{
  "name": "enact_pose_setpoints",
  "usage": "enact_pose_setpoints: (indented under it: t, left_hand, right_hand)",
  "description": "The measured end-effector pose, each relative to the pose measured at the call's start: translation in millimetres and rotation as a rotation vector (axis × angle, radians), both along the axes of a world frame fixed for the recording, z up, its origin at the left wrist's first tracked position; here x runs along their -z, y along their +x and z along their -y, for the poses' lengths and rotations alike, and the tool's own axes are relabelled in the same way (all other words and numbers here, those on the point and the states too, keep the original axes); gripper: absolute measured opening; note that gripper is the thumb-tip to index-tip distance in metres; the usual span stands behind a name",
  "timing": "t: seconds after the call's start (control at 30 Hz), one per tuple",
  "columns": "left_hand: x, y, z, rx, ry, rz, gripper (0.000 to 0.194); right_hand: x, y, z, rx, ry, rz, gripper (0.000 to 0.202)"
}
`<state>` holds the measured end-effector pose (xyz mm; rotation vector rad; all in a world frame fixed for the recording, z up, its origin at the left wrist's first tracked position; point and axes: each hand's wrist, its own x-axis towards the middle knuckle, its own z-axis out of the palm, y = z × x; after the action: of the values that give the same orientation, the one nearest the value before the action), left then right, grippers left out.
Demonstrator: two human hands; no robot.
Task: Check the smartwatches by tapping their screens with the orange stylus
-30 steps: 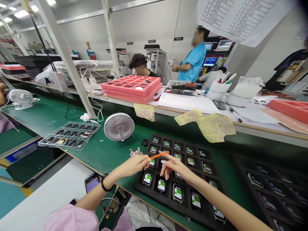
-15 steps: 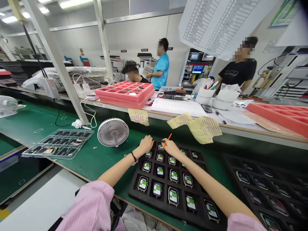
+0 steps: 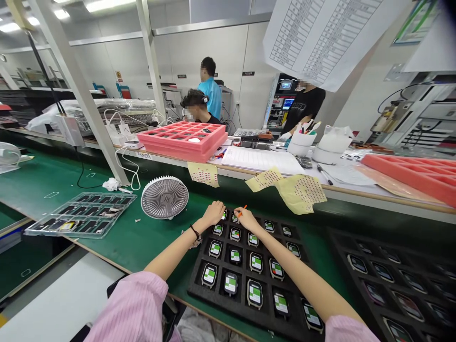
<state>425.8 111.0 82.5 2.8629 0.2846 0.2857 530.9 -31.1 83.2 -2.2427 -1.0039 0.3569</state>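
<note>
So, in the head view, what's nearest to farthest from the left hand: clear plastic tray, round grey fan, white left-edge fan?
1. Round grey fan, left of the left hand.
2. Clear plastic tray, further left.
3. White fan, left edge.

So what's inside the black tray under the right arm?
Inside the tray are watches, many showing green and white. The right arm and right hand, holding an orange stick, cover parts, so I can't tell what's there.

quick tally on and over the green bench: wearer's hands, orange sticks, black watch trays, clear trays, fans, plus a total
wearer's hands: 2
orange stick: 1
black watch trays: 2
clear tray: 1
fans: 2, one cut off at the edge
total: 8
</note>
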Motion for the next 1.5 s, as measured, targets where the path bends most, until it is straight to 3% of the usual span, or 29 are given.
enact_pose_setpoints:
  t: [0.23, 0.4, 0.57, 0.67, 0.77, 0.93, 1.2, 1.5]
  left_hand:
    - [-1.9, -17, -14, 0.061, -0.422, 0.013, 0.028]
    - [-10.9, -10, -16, -0.036, -0.712, 0.059, 0.023]
    - [-42.5, -4, 9, -0.074, -1.008, -0.012, 0.032]
    - [-68.2, -6, 32, 0.014, -1.145, -0.065, 0.036]
    - [-91.5, -9, 54, 0.152, -1.289, -0.092, 0.044]
    - [-111.1, -9, 76, 0.298, -1.260, -0.021, 0.052]
    - [-106.4, -9, 86, 0.295, -1.218, 0.036, 0.040]
    - [-109.3, -16, 91, 0.283, -1.185, 0.111, 0.039]
  right_hand:
    - [2.9, -1, -3, 0.005, 0.192, -0.178, 0.023]
    - [-12.7, 4, 14, 0.024, 0.378, -0.424, 0.028]
    - [-45.8, 4, 58, 0.010, 0.519, -0.627, 0.028]
    - [-58.7, 1, 88, -0.040, 0.628, -0.806, 0.034]
    - [-63.4, -1, 110, -0.080, 0.700, -0.799, 0.044]
    - [-67.7, -3, 124, -0.085, 0.768, -0.728, 0.047]
    - [-74.2, -9, 126, -0.026, 0.743, -0.624, 0.031]
    - [-82.4, -19, 135, -0.161, 0.710, -0.637, 0.040]
